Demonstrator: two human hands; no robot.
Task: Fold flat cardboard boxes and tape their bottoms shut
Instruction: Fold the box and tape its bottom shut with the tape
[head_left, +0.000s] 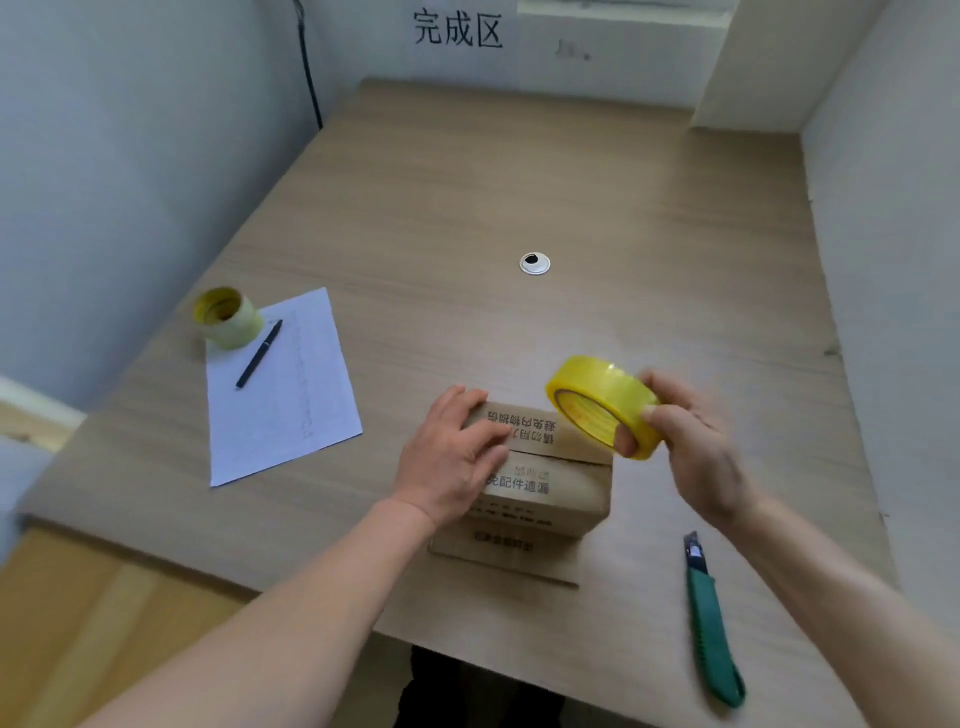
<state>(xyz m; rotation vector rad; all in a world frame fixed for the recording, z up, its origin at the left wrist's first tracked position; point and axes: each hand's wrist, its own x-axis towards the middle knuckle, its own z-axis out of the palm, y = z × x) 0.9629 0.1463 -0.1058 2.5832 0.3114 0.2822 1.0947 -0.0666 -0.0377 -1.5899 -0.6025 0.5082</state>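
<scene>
Both hands are over the near half of the wooden desk (519, 182). My left hand (452, 457) lies flat, fingers straight and spread, pressing on the top flaps of the cardboard box (540, 478); it grips nothing. The box stands on the desk directly under that palm, its two printed flaps closed and meeting at a seam that runs out to the right from my fingertips. No tape is visible along the seam.

My right hand (696, 441) holds the yellow tape roll (602, 405), fingers over the outer rim and thumb curled into the core. The roll is tilted, raised just above the box's far right corner; whether it touches the cardboard I cannot tell.

Toward me from the right hand, a green utility knife (711, 623) lies on the desk, blade end pointing away. Well to the left of my left hand sit a sheet of paper (291, 405), a black pen (260, 353) on it, and a second tape roll (226, 317) at its far corner.
</scene>
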